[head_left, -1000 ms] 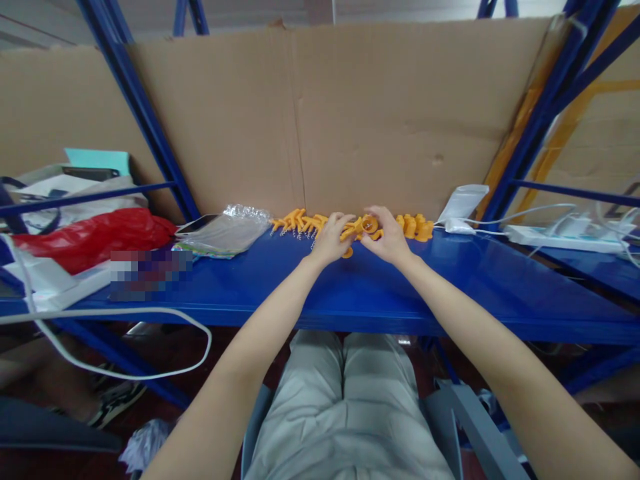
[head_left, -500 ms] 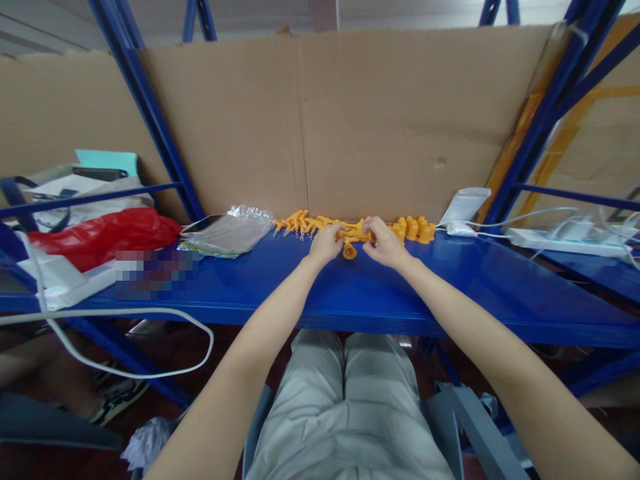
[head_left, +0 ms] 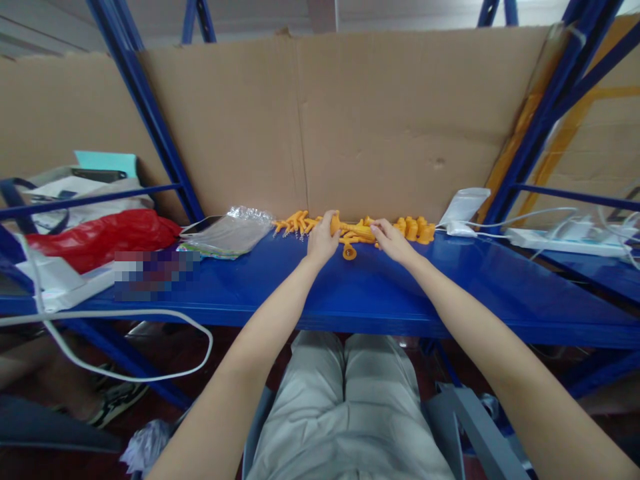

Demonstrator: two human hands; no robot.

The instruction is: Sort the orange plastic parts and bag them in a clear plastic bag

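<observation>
1. The round-ended orange piece (head_left: 349,252) lay on the blue counter (head_left: 370,293), its round end toward the person, and served as the landmark here.
2. A long orange piece (head_left: 359,231) lay just behind that round-ended piece, crosswise between the two hands, with its right end at the right grip.
3. The left hand (head_left: 321,240) was to the left of the round-ended piece and slightly behind it. Its thumb and forefinger stood parted, with orange showing in the gap; whether they pressed on it, I could not tell.
4. The right hand (head_left: 393,242) was to the right of the round-ended piece. Its thumb and fingertips met the long piece near together; a firm pinch could not be made out.
5. The left forearm (head_left: 260,333) ran forward and inward from the left, the right forearm (head_left: 465,320) likewise from the right, the backs of both hands upward.
6. Orange pieces with small chains (head_left: 295,221) lay left of the round-ended piece, beyond the left hand; chunky orange pieces (head_left: 419,230) stood right of it, past the right fingers. The cardboard (head_left: 380,127) rose behind it.
</observation>
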